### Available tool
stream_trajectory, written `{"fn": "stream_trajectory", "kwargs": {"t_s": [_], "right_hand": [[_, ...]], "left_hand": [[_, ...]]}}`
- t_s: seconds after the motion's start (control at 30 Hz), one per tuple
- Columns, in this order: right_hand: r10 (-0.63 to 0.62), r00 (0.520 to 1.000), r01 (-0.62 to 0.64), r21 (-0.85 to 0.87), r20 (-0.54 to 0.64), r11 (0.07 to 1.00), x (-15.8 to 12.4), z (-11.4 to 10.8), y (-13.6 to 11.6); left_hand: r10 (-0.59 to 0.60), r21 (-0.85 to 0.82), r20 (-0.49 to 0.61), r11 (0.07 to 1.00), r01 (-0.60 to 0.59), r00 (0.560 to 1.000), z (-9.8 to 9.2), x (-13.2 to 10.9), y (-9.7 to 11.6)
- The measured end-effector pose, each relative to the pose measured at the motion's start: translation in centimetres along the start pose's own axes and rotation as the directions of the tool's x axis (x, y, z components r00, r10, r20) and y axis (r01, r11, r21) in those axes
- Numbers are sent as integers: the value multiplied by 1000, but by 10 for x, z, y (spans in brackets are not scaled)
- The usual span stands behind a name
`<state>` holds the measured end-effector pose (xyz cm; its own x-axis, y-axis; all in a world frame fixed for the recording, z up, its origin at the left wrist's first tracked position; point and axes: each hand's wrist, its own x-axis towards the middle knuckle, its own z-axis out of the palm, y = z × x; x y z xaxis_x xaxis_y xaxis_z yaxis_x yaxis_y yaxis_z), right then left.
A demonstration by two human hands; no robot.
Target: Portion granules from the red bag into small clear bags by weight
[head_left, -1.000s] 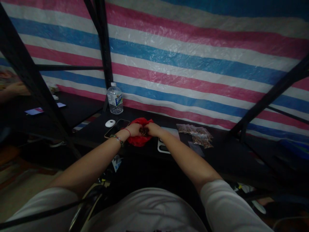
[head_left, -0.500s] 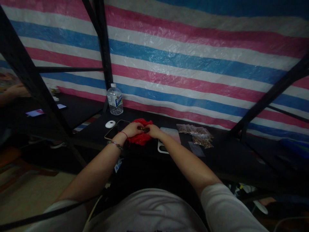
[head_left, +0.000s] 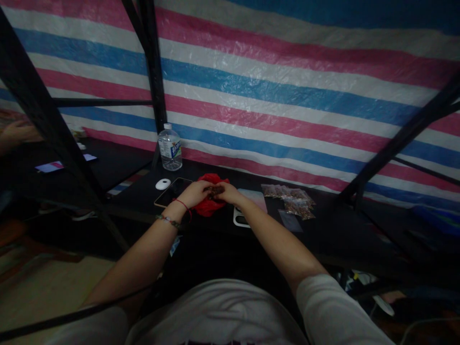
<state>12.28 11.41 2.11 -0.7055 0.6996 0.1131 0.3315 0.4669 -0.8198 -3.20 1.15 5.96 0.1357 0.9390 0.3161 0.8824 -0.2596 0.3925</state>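
Note:
A crumpled red plastic bag (head_left: 209, 208) lies on the black table with its mouth up. My left hand (head_left: 196, 193) grips the bag's left rim with bent fingers. On the opposite side, my right hand (head_left: 229, 193) is closed on the right rim. Small brown, coppery pieces (head_left: 214, 192) show in the gap between both hands; their exact kind is too small to tell. Right of the bag, partly under my right forearm, lies a flat white scale (head_left: 256, 197). Several clear small bags of similar brown pieces (head_left: 300, 206) are piled farther right.
A dark phone (head_left: 168, 194) lies beside my left wrist, with a white oval object (head_left: 163, 184) near it. Behind stands a clear plastic bottle (head_left: 170, 148). A flat clear bag (head_left: 290, 221) lies by the pile. Black metal posts (head_left: 155, 72) frame the table. Another person's hand (head_left: 19, 134) shows far left.
The fingers of both hands have spread slightly apart at the red bag's mouth, and more brown pieces show between them. The view has shifted a little.

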Motion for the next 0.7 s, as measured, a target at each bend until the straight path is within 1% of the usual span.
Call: {"fn": "stream_trajectory", "kwargs": {"t_s": [0.07,0.17,0.4,0.53,0.7], "right_hand": [[10,1000,-11,74,10,997,-1,1,0],[35,999,-33,144,-8,989,-1,5,1],[53,998,-48,110,-36,993,-2,6,-1],[70,997,-62,150,-45,987,-3,7,-3],[-12,1000,17,248,-19,969,-4,5,-3]], "left_hand": [[0,2,-18,1000,0,1000,1,-2,1],[-13,8,-14,1000,13,1000,3,-2,1],[5,-31,-25,999,-6,1000,-1,-4,9],[-26,-60,-63,998,22,998,2,-5,9],[-76,-72,-159,995,65,984,6,-3,3]]}}
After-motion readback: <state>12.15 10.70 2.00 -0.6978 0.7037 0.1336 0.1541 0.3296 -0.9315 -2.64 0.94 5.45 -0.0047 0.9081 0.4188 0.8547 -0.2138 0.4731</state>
